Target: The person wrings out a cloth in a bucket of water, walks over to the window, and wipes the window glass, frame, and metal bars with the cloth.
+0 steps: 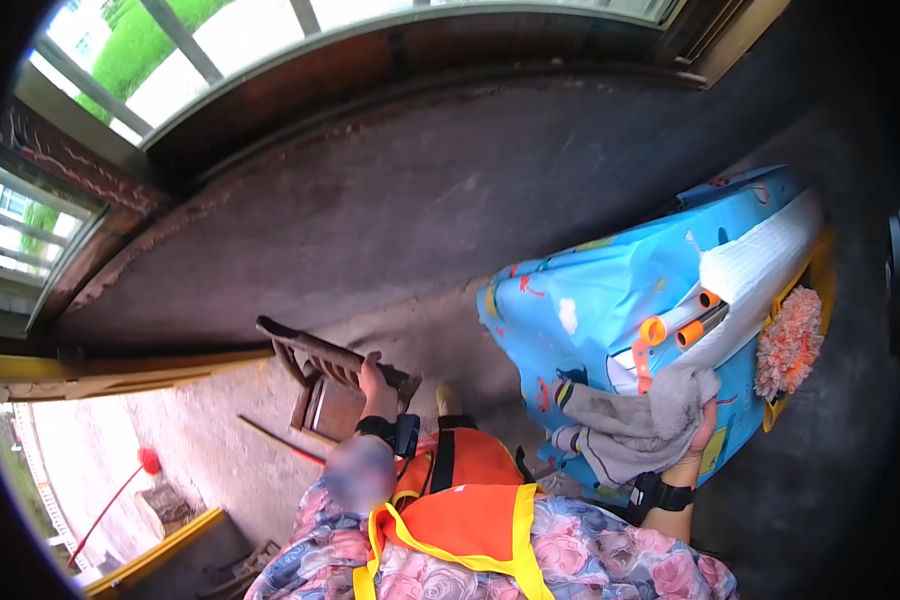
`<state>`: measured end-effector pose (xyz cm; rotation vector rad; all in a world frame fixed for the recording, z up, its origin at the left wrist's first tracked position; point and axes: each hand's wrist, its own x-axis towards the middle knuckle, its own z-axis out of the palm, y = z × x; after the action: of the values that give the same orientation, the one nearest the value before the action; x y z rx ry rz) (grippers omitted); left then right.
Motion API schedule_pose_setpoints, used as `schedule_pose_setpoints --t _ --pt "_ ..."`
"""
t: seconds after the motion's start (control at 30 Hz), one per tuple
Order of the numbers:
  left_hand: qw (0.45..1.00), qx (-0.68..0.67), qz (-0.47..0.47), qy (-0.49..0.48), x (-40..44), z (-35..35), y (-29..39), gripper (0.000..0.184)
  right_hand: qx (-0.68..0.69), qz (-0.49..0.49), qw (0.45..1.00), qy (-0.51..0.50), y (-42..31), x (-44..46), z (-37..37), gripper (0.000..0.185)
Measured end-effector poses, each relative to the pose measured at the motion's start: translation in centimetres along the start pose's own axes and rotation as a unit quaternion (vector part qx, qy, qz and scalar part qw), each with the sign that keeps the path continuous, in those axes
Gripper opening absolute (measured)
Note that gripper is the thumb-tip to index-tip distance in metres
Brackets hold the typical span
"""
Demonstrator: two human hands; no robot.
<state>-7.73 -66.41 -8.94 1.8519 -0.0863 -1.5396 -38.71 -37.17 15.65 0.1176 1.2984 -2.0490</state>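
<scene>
A small brown wooden chair (315, 385) stands by the wall, and my left hand (374, 388) is closed around its back rail. My right hand (705, 435) grips the edge of a grey plush cloth (635, 420), its fingers partly hidden behind the fabric. The cloth hangs in folds over the near side of a table draped in a blue patterned tablecloth (570, 300). Just beyond the cloth lie orange plastic-ended parts (653, 332) and a long white textured pad or roll (765, 255).
A fluffy pink-and-white duster head (790, 340) rests on something yellow at the table's far right. Barred windows (180, 50) line the dark wall (370, 190). A red-ended stick (110, 510) leans near the bright doorway at lower left. Another thin stick (270, 435) lies beside the chair.
</scene>
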Motion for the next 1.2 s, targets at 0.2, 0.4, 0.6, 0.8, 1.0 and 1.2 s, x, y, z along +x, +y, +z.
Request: schedule_pose_setpoints --t 0.2,0.4,0.6,0.8,1.0,1.2 --pt "0.999 -0.036 -0.03 -0.022 -1.7 -2.4 1.3 0.019 0.016 -0.018 0.998 -0.054 0.1 -0.1 0.0 0.042" --pt "0.992 -0.054 -0.027 -0.107 -5.9 -10.0 2.1 0.012 0.074 -0.004 0.98 -0.185 -0.1 1.0 -0.3 0.044" --pt "0.982 -0.129 -0.071 -0.12 -10.1 -18.2 4.2 0.017 0.032 -0.036 0.989 -0.141 -0.2 2.1 -1.4 0.044" --pt "0.972 -0.166 -0.112 -0.126 -11.3 -21.5 3.6 0.022 0.01 -0.015 0.991 -0.13 -0.1 0.5 0.8 0.044" --pt "0.952 -0.136 -0.144 -0.235 -11.7 -13.8 0.9 0.024 0.027 0.01 0.99 -0.136 -0.2 0.5 1.2 0.042" --pt "0.931 -0.038 -0.158 -0.326 -12.4 -0.3 -2.2 0.05 0.067 0.03 0.988 -0.137 -0.1 0.7 0.9 0.039"
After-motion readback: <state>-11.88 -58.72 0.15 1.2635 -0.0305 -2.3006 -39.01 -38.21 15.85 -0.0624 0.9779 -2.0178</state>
